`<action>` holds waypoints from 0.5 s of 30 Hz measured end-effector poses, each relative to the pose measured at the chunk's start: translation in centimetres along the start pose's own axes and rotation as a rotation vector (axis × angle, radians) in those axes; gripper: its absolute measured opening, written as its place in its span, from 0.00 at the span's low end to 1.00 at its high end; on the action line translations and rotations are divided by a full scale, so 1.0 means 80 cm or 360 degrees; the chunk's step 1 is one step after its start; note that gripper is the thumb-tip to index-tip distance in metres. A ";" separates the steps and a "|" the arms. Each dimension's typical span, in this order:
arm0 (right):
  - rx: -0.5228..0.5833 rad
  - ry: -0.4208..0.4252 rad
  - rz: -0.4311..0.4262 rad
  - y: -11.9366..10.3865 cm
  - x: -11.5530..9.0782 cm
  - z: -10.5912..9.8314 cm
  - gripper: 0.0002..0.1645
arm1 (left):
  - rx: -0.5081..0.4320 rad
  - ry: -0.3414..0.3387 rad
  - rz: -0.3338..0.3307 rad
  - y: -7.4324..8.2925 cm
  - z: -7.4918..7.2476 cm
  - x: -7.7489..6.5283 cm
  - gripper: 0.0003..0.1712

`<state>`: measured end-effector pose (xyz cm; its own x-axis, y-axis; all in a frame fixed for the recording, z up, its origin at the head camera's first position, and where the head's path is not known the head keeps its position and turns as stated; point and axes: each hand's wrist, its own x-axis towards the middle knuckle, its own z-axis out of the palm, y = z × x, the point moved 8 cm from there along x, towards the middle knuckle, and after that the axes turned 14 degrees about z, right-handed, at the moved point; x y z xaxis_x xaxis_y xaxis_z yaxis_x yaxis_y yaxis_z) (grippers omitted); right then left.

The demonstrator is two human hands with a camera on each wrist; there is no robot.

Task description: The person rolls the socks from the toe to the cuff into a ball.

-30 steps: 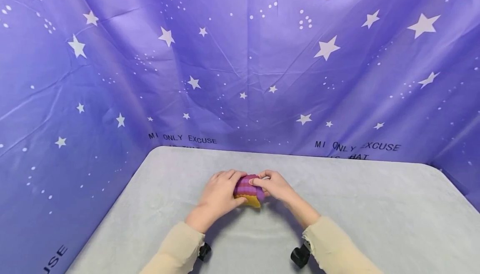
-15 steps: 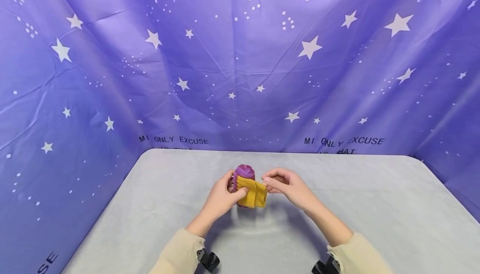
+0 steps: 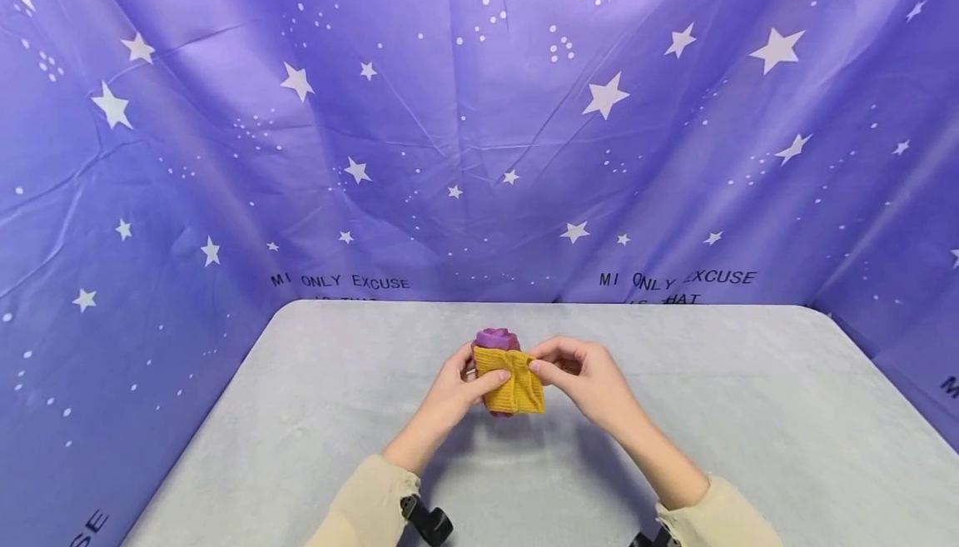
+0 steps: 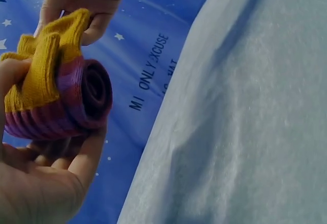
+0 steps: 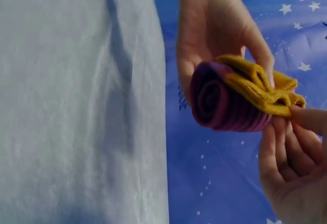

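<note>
A rolled-up sock, striped purple and maroon, is held up over the table between both hands. Its ribbed yellow cuff lies across the side of the roll. My left hand grips the roll, fingers behind it and thumb pressing on the yellow cuff. With thumb and fingertips, my right hand pinches the cuff's free edge on the right. The coiled end of the sock shows as a spiral in the left wrist view. From the right wrist, the yellow cuff appears folded in layers.
A pale grey cloth-covered table spreads beneath the hands. Behind it hangs a purple curtain with white stars and black lettering. Black wrist-camera mounts stick out from the cream sleeves.
The sock roll has been turned from lying sideways to standing upright, its yellow cuff now facing me. My right hand moved from the roll's end to the cuff's edge, which is spread wider.
</note>
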<state>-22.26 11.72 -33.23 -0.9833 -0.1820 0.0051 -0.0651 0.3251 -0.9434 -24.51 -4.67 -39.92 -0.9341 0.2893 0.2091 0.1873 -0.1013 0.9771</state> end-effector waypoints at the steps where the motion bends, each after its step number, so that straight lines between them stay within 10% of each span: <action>1: 0.0002 0.0054 -0.0011 -0.002 -0.001 -0.003 0.08 | 0.0001 -0.0003 0.0009 0.001 0.000 -0.001 0.31; 7: 0.0105 0.0302 -0.0109 -0.020 -0.008 -0.029 0.06 | 0.0038 -0.0100 0.0242 0.029 0.003 -0.009 0.34; 15: 0.0133 0.0146 -0.0281 -0.027 -0.007 -0.012 0.04 | 0.0232 -0.0341 0.0644 0.080 0.019 -0.022 0.30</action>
<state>-21.73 12.05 -30.87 -0.9695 -0.1426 0.1992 -0.2270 0.2167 -0.9495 -21.18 -4.37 -33.99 -0.6965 0.4453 0.5627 0.5781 -0.1163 0.8076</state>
